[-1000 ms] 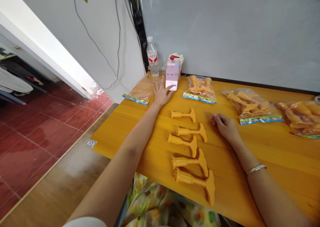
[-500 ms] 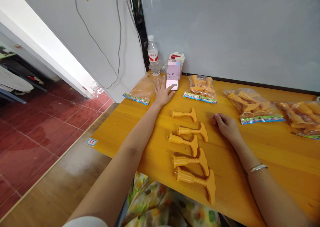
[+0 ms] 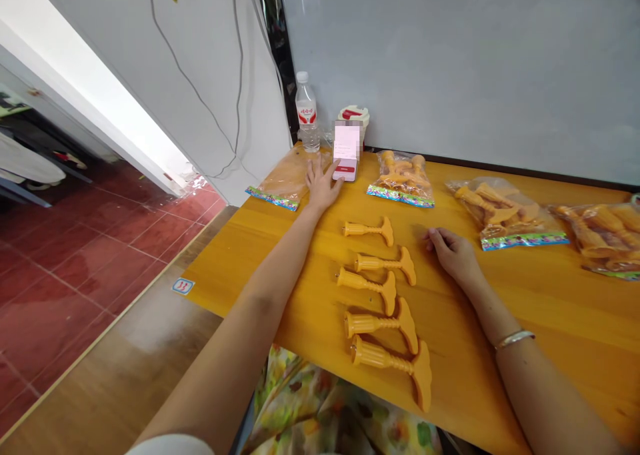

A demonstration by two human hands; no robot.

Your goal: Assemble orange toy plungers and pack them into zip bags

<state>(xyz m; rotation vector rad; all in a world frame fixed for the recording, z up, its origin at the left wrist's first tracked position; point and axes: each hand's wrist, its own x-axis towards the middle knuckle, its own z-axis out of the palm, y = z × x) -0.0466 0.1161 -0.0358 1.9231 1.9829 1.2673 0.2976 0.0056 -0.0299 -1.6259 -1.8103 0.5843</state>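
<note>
My left hand (image 3: 323,187) reaches forward over the table, fingers spread, holding nothing. Its thumb and forefinger lie at the lower part of a folding phone (image 3: 346,151) that stands half-folded, with a pale screen and a red button. Loosely curled, my right hand (image 3: 454,253) rests on the table, and I see nothing in it; part of its fingers is hidden. Between my arms, several yellow T-handled plastic tools (image 3: 385,261) with ribbed grips and twisted necks lie in a column, handles to the right.
A flat clear bag (image 3: 280,183) lies left of my left hand. Clear bags with yellow pieces (image 3: 403,175) lie at the back and right. A water bottle (image 3: 307,115) and a white lidded cup (image 3: 361,116) stand by the grey panel (image 3: 460,61). A number label (image 3: 183,285) marks the table's left edge.
The phone screen has switched from a running time display to a pale page with a red button. My left hand has drawn back slightly left. The right hand and tools stay put.
</note>
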